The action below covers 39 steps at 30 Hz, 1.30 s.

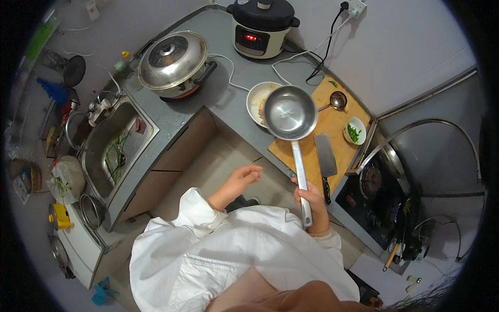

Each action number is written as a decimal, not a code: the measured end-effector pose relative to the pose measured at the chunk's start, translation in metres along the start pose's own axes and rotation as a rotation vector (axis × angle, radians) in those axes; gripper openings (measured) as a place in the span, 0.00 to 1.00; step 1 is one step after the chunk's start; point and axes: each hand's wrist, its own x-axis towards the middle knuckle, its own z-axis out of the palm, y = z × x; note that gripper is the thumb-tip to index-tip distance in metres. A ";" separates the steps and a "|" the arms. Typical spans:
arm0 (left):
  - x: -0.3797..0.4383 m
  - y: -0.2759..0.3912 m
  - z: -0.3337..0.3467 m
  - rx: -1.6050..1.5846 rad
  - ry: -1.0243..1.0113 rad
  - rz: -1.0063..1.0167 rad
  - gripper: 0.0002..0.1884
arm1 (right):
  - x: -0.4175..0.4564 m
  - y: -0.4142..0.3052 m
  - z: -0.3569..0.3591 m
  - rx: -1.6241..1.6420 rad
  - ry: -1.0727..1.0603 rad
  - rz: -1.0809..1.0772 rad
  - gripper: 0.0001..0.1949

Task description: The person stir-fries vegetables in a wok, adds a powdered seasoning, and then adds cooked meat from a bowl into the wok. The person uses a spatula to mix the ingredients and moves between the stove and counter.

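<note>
My right hand [312, 195] grips the long handle of a stainless steel ladle-like scoop [290, 111]. Its round bowl hangs over the counter, in front of a white bowl [255, 97] with food residue inside, and hides part of it. A wooden cutting board [343, 160] lies below and to the right of the scoop. On the board rest a cleaver [325, 154] with a black handle, a small ladle [338, 100] and a small white bowl [362, 134] of chopped green herbs. My left hand [239, 181] is held in the air before my body, empty, its fingers loosely bent and apart.
A gas stove [368, 202] with a lit burner stands at the right. A lidded steel pot [173, 64] and an electric pressure cooker [261, 33] with a glowing display occupy the back counter; cords trail there. At the left, a sink [95, 150] holds green stalks.
</note>
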 end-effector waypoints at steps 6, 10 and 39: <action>-0.016 -0.002 0.027 -0.178 0.111 -0.052 0.18 | 0.018 -0.001 0.039 -0.078 -0.321 0.135 0.19; -0.023 -0.015 0.028 -0.324 0.233 -0.019 0.16 | 0.029 0.007 0.054 -0.062 -0.469 0.161 0.18; -0.197 0.029 -0.285 -0.532 0.835 0.159 0.12 | 0.299 0.069 0.378 -0.241 -0.450 0.198 0.25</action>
